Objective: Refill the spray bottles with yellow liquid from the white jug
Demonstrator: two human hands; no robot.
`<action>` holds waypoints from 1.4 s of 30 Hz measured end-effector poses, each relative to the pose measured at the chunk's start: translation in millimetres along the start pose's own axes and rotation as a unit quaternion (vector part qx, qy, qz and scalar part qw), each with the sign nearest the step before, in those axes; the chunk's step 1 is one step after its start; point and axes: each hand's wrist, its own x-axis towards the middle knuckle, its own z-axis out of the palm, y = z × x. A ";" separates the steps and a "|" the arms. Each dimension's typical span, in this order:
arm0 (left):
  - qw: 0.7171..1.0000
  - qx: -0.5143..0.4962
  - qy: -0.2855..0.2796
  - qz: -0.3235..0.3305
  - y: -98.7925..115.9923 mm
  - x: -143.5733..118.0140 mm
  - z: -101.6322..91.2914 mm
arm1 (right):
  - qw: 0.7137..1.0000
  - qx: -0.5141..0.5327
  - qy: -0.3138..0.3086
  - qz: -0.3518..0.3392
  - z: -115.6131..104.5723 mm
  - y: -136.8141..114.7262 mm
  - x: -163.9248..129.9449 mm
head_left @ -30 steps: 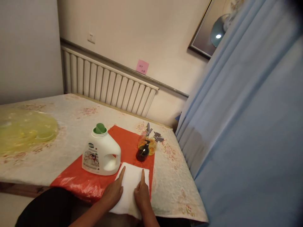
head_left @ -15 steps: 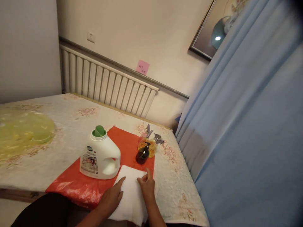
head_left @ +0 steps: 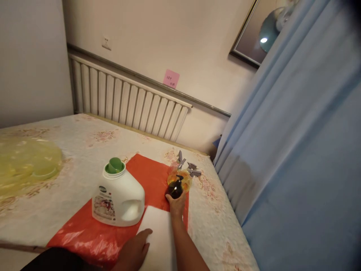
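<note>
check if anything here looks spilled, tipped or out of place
Nothing looks spilled or tipped. The detergent jug stands upright on the red plastic sheet, the white cloth lies flat under the left hand, and the right hand reaches the dark pump bottle.

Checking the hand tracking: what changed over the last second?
The right hand left the white cloth and reached forward to the dark pump bottle, its fingers now at the base; whether the grip has closed is unclear. The left hand stayed on the cloth. The detergent jug and red sheet did not move.
</note>
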 end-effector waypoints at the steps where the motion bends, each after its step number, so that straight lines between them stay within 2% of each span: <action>1: 1.000 0.000 -0.001 -0.002 -1.3 0.3 1.7 | 1.000 -0.015 0.015 0.021 3.6 -0.4 1.2; 6: 1.000 -0.020 -0.008 -0.011 -2.8 0.4 3.5 | 0.995 -0.060 0.047 0.071 12.9 -6.2 1.7; 13: 0.999 -0.038 -0.003 0.000 -5.0 0.7 6.8 | 0.995 -0.068 0.039 0.060 8.8 -18.3 2.8; 19: 0.998 -0.069 0.015 -0.003 -1.7 1.0 0.5 | 0.999 -0.034 0.006 0.009 -12.4 -38.2 -3.5; 22: 0.988 -0.154 0.006 -0.008 4.8 5.5 -8.7 | 0.999 0.017 -0.031 -0.012 -33.3 -50.5 -18.5; 24: 0.959 -0.278 0.001 -0.048 12.1 8.5 -17.1 | 0.997 0.053 -0.060 -0.010 -48.8 -58.5 -32.3; 25: 0.931 -0.358 -0.002 -0.079 16.7 9.2 -22.2 | 0.995 0.066 -0.074 -0.004 -56.4 -62.2 -39.9; 27: 0.846 -0.517 -0.016 -0.133 27.6 7.7 -34.2 | 0.990 0.094 -0.102 0.003 -70.4 -68.7 -55.1; 28: 0.796 -0.589 -0.033 -0.135 33.4 5.4 -40.5 | 0.987 0.112 -0.118 0.003 -76.6 -71.4 -62.6; 29: 0.752 -0.645 -0.052 -0.122 39.0 2.3 -46.5 | 0.982 0.132 -0.138 0.001 -82.3 -73.7 -69.7; 31: 0.692 -0.710 -0.107 -0.079 48.8 -5.5 -55.9 | 0.970 0.170 -0.173 -0.010 -91.6 -77.4 -82.8; 32: 0.675 -0.723 -0.133 -0.064 52.5 -9.5 -58.7 | 0.965 0.184 -0.186 -0.016 -95.5 -79.0 -88.8; 34: 0.662 -0.730 -0.163 -0.052 57.7 -16.7 -60.7 | 0.960 0.200 -0.195 -0.022 -102.2 -82.3 -99.8; 37: 0.664 -0.731 -0.151 -0.036 62.0 -25.1 -58.1 | 0.958 0.211 -0.195 -0.018 -110.4 -89.3 -114.5; 42: 0.639 -0.756 -0.142 -0.011 69.7 -38.9 -56.3 | 0.957 0.230 -0.176 -0.007 -118.1 -103.3 -132.5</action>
